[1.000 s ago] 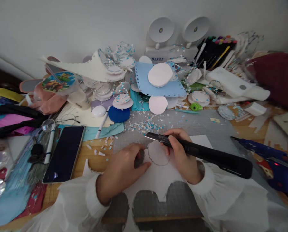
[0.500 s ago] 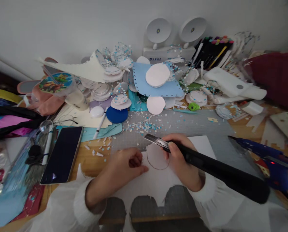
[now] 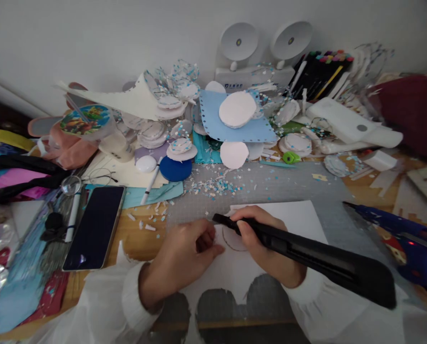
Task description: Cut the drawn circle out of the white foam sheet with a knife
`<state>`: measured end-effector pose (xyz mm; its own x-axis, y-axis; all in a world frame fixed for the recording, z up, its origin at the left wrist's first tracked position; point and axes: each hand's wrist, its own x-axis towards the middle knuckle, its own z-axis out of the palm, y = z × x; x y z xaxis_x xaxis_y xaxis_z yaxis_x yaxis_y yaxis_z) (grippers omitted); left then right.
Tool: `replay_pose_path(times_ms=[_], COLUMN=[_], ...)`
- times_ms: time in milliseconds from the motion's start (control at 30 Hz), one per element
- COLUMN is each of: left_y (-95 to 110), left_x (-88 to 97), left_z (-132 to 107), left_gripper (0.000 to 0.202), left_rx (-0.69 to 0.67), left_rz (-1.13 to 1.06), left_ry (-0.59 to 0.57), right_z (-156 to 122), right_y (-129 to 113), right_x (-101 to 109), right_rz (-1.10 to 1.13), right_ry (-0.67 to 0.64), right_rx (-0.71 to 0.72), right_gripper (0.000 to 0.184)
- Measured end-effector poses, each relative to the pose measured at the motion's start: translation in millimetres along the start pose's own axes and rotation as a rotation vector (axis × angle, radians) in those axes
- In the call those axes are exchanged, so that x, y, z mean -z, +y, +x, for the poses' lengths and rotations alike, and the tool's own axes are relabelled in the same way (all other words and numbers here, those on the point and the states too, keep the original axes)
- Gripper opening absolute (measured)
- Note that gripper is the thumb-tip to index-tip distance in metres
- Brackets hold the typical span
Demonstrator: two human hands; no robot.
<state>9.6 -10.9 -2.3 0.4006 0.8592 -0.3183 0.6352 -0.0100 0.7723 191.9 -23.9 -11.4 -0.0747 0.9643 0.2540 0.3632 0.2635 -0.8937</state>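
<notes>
My right hand [image 3: 261, 246] is closed around a long black utility knife [image 3: 306, 255], its tip at the upper left edge of a pencilled circle [image 3: 232, 240] on a white foam sheet [image 3: 292, 217]. My left hand [image 3: 186, 251] rests curled on the sheet just left of the circle, fingers pressed down on it. The sheet lies on a grey cutting mat [image 3: 271, 184]. Rounded cut-outs show along the sheet's near edge.
A dark phone [image 3: 95, 227] lies at the left beside a white pen [image 3: 151, 184] and glasses [image 3: 91, 179]. A blue glue gun [image 3: 396, 229] sits at the right. White foam discs [image 3: 237, 109], blue paper and scraps are piled at the back against the wall.
The knife tip has moved from the circle's top toward its upper left edge, and my right hand has shifted down and left over the circle. My left hand has stayed pressed on the sheet.
</notes>
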Motion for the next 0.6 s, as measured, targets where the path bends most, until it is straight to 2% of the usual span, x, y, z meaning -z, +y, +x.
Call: replay_pose_path(times_ms=[267, 600], left_y=[-0.6, -1.5], left_x=[0.6, 0.6], left_z=[1.7, 0.9], left_gripper=[0.011, 0.01], left_rx=[0.013, 0.008], left_rz=[-0.017, -0.052], left_ry=[-0.001, 0.003], right_z=[0.4, -0.7], right_y=[3.5, 4.0], right_x=[-1.2, -1.0], right_rz=[-0.013, -0.026], right_ry=[-0.083, -0.079], right_rx=[0.034, 0.058], right_gripper=[0.006, 0.007])
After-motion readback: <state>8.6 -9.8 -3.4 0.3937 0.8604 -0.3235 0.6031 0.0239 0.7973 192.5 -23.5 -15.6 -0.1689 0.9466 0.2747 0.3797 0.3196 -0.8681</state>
